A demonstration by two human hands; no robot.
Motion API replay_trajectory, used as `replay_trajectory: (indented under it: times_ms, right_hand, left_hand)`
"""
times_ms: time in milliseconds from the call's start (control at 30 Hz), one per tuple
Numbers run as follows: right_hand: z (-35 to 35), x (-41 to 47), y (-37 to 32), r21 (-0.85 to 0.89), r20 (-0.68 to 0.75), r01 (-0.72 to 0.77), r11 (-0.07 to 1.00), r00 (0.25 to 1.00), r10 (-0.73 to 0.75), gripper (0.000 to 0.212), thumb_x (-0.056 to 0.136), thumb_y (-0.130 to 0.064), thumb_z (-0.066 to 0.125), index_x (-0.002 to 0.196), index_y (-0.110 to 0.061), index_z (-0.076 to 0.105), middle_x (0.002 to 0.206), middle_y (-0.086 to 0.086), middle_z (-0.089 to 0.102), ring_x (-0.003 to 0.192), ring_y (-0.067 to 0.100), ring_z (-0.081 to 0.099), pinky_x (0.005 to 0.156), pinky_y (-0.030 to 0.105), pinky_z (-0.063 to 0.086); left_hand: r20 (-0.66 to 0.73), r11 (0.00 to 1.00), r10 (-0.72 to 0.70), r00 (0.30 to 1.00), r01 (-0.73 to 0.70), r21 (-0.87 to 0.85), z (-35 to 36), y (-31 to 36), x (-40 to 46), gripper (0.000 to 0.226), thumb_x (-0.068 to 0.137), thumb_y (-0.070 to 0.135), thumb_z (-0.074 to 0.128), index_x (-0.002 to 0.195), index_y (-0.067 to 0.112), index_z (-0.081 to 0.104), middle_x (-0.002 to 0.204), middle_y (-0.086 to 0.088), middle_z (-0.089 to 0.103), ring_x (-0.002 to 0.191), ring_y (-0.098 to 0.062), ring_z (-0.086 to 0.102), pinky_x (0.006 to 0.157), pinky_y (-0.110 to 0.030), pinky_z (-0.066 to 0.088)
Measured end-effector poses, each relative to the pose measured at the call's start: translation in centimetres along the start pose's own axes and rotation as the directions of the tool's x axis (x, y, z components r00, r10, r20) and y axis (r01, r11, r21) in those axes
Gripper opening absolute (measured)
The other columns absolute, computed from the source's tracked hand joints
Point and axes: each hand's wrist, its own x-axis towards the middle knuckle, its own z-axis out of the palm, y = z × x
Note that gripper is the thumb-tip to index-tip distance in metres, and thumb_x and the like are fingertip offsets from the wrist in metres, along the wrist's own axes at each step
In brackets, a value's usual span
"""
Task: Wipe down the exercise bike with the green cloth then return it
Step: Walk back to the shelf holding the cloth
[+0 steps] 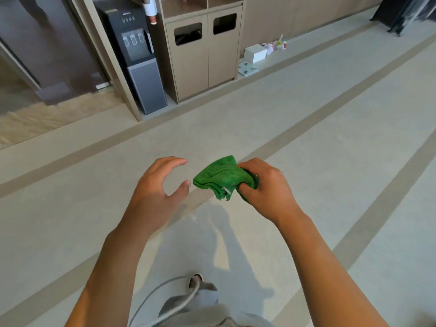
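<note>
The green cloth (218, 177) is folded into a thick wad and held in front of me over the floor. My right hand (266, 185) grips its right end, fingers curled around it. My left hand (158, 185) hovers just left of the cloth with fingers and thumb spread, a small gap between the thumb tip and the cloth's edge. The exercise bike is not in view.
Pale floor with darker stripes (295, 133) stretches ahead. A black water dispenser (139, 60) and a beige cabinet with two bin openings (205, 50) stand at the back wall. A white box (254, 53) and small items lie right of the cabinet. Dark equipment (405, 13) fills the top right corner.
</note>
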Motion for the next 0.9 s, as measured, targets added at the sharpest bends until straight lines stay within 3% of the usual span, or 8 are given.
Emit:
replay_trajectory:
  times_ms: [233,500,600,900]
  right_hand:
    - [2.9,8.4,-2.0,-0.021,-0.018,-0.007,1.000,1.000,0.007,0.032,0.084,-0.011,0.070,0.110,-0.028,0.075,0.099,-0.014,0.066,0.086,0.014,0.063,0.073,0.042,0.057]
    - [5.2,17.8,-3.1,-0.025,0.001,0.054,0.998,0.999,-0.054,0.032,0.085,-0.010,0.071,0.113,-0.025,0.076,0.102,-0.013,0.067,0.088,0.013,0.064,0.072,0.037,0.056]
    - [5.8,21.3,-2.5,-0.033,0.012,0.081,0.996,0.997,-0.081,0.033,0.084,-0.010,0.071,0.113,-0.025,0.076,0.102,-0.012,0.067,0.087,0.014,0.064,0.071,0.033,0.054]
    - [6.0,34.4,2.1,-0.002,0.038,0.140,0.990,0.989,-0.140,0.033,0.083,-0.009,0.073,0.111,-0.026,0.076,0.100,-0.013,0.066,0.084,0.015,0.063,0.071,0.039,0.057]
  left_hand:
    - [-0.012,0.999,0.046,0.999,-0.046,0.005,-3.4,-4.6,7.7,0.041,0.096,0.022,0.072,0.136,0.027,0.064,0.135,0.018,0.058,0.128,0.002,0.053,0.108,-0.026,0.045]
    - [-0.067,1.000,0.005,0.998,-0.006,-0.009,-6.0,-8.1,13.9,0.041,0.096,0.020,0.071,0.136,0.027,0.063,0.135,0.018,0.059,0.129,0.000,0.053,0.107,-0.022,0.041]
    - [-0.080,1.000,-0.014,0.997,0.015,0.003,-6.2,-9.1,16.4,0.042,0.096,0.020,0.071,0.136,0.028,0.063,0.134,0.019,0.058,0.128,-0.001,0.053,0.105,-0.020,0.041]
    - [-0.129,0.997,-0.076,0.989,0.080,0.024,-4.2,-10.2,27.6,0.042,0.097,0.019,0.071,0.136,0.030,0.063,0.134,0.021,0.058,0.129,-0.003,0.054,0.105,-0.020,0.041]
